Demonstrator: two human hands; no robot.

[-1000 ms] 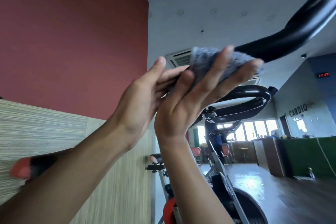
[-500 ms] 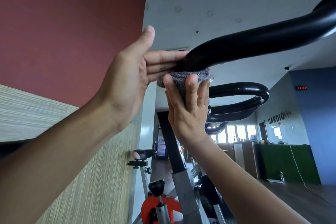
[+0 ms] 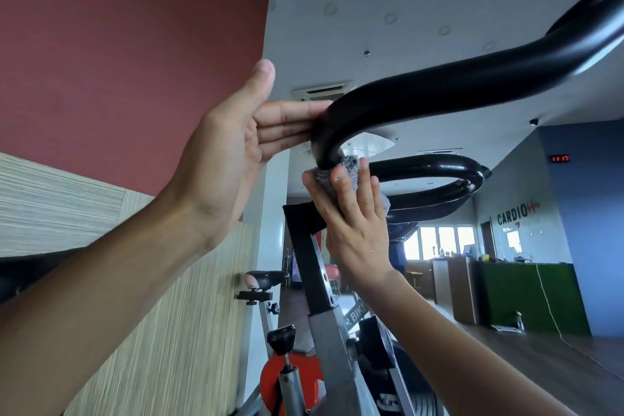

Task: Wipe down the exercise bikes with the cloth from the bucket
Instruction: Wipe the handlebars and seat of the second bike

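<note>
A thick black handlebar of an exercise bike curves overhead from the upper right down to a bend at centre. My left hand reaches up with straight fingers behind that bend, thumb pointing up. My right hand holds a grey fuzzy cloth wrapped round the bar just below the bend, fingers curled over it. The bike's grey stem with a black sleeve runs down under my right hand.
A red and striped beige wall stands close on the left. A second bike's saddle and red flywheel sit behind the stem. A wooden floor and a green counter lie at the right.
My right hand has slid the cloth along the handlebar, from its upper run round to below the bend. My left hand stays at the bend with its fingers behind the bar.
</note>
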